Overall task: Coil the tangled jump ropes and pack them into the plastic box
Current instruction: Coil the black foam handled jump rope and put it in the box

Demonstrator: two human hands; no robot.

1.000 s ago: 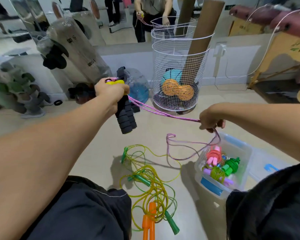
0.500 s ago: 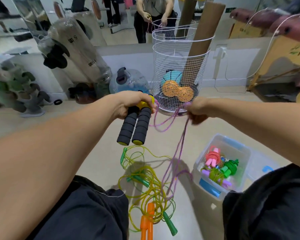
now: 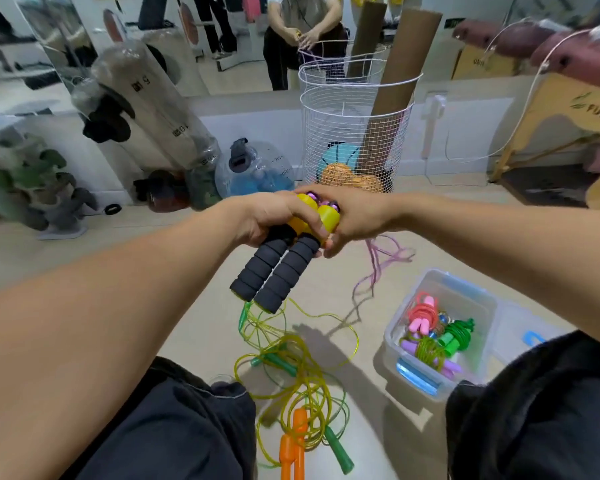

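L hand [image 3: 274, 216]: fingers curled round the yellow collars of the two foam handles [image 3: 271, 268], gripping both together. Handles lie side by side, long axis running down and to the L from the hands, black foam ends lowest, yellow ends up inside the grip.

R hand [image 3: 352, 220]: pressed against the L hand at the handle tops, fingers curled; thumb and fingertips pinch at the yellow end nearest it. Pink cord [image 3: 378, 258] leaves from under this hand and hangs in loose loops below and slightly to the R. Whether cord is actually in the R grip: cannot tell, hidden by the palm.

Both forearms extended forward, converging; wrists about level, hands meet at mid-frame. Neither hand is nearer the handles; both on them.

Key relation, in my judgement: slack cord hangs on the R-hand side, so R hand is placed to draw it and wrap round the handle pair held by the L.

Below hands on the floor: yellow-green rope tangle [image 3: 298, 368], not coiled, with orange handles [image 3: 293, 448] and green handle [image 3: 336, 452] nearest the person.

Down and to the R of hands: plastic box [image 3: 465, 292], open, on the floor, several coiled ropes already inside. Well apart from both hands; R hand nearer.
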